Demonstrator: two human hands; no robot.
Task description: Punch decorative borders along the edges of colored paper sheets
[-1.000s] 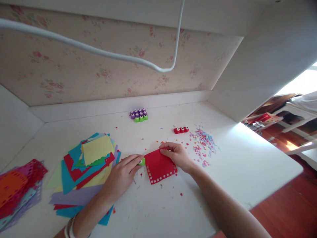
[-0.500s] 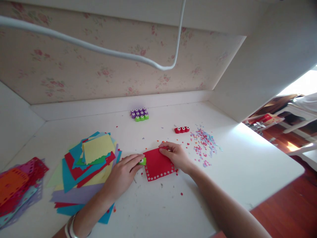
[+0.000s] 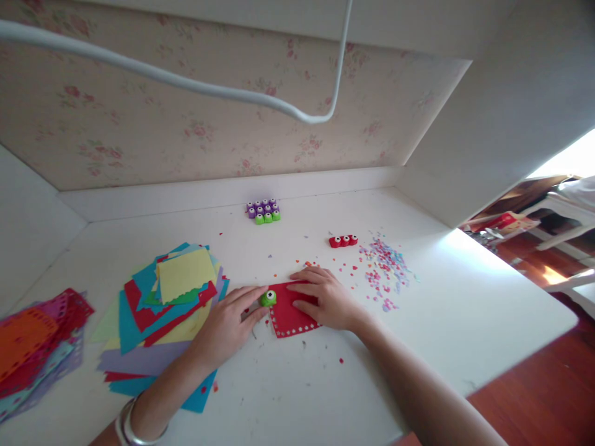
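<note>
A red sheet of paper (image 3: 286,313) lies on the white table, with star-shaped holes along its left and near edges. At its left edge is a green craft punch (image 3: 268,300) with a star mark on its white top. My left hand (image 3: 227,322) grips this punch between thumb and fingers. My right hand (image 3: 325,298) lies across the right part of the paper with its fingers spread, covering the right edge.
A stack of coloured paper (image 3: 186,275) lies to the left, and punched sheets (image 3: 35,344) at the far left. Purple and green punches (image 3: 263,210) stand near the wall. Three red punches (image 3: 344,241) sit beside scattered confetti (image 3: 385,266). A white cable (image 3: 209,90) hangs above.
My right hand has moved left over the paper and spread its fingers, from pinching its far edge. The punch in my left hand now shows its top more fully, at the paper's left edge.
</note>
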